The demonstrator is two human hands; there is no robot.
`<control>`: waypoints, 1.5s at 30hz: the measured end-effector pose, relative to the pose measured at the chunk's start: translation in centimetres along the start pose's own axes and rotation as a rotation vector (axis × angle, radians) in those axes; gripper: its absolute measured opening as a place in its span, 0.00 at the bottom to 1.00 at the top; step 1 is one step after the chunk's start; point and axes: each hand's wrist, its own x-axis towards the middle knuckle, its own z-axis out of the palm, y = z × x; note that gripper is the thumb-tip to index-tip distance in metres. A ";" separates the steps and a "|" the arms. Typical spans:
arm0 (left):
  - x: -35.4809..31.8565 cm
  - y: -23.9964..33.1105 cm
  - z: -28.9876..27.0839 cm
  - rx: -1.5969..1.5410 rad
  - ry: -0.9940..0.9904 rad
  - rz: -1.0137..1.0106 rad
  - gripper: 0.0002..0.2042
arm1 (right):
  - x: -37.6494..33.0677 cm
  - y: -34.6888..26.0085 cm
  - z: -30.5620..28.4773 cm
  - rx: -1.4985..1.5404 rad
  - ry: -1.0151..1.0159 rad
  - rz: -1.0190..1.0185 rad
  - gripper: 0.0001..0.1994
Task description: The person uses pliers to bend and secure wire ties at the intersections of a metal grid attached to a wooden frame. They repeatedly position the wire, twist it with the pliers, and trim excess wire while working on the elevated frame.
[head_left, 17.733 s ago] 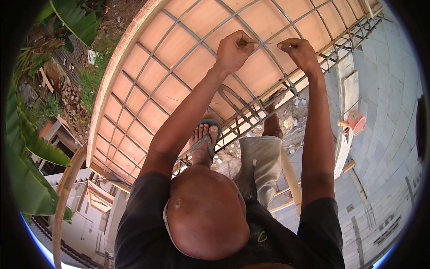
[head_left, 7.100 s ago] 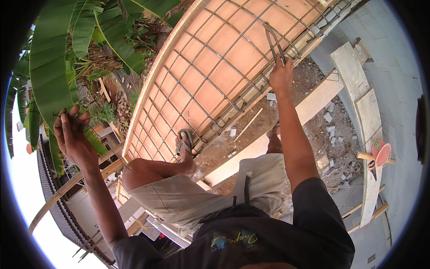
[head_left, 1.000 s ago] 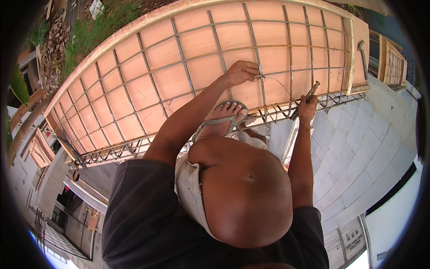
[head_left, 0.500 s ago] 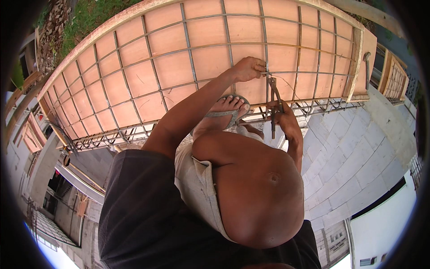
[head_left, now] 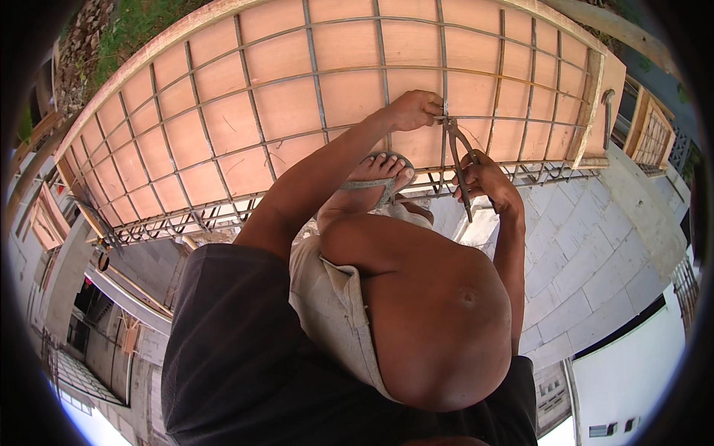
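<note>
A grid of steel rebar (head_left: 313,72) lies over a pinkish plywood panel (head_left: 279,59). My left hand (head_left: 414,111) is closed at a crossing of two bars, its fingertips pinched there; whatever is between them is too small to make out. Right beside those fingertips are the jaws of dark long-handled pincers (head_left: 458,149), at the same crossing. My right hand (head_left: 486,183) holds the pincers by their handles, which stand spread apart. Just below my left forearm, my sandalled foot (head_left: 379,172) rests at the near edge of the panel.
A wooden edge board (head_left: 587,111) borders the panel at the right, with a metal clamp (head_left: 608,119) beyond it. Below the near edge runs more rebar (head_left: 160,227). A grey block wall (head_left: 595,238) drops away at the lower right. Grass (head_left: 137,37) grows at the far left.
The pincers' handles have spread wider, and my right hand has shifted right and slightly up. My left hand stays at the same crossing.
</note>
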 end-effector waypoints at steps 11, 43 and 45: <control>-0.4 -0.4 -0.2 -0.047 -0.012 -0.015 0.27 | -1.7 2.0 4.4 -0.691 0.623 -0.427 0.20; -1.5 2.3 10.6 0.904 -0.004 0.867 0.16 | -2.7 2.8 1.2 0.038 0.063 -0.002 0.11; 0.0 2.0 10.7 0.848 0.050 0.954 0.13 | -2.9 3.3 1.3 -0.356 0.318 -0.154 0.16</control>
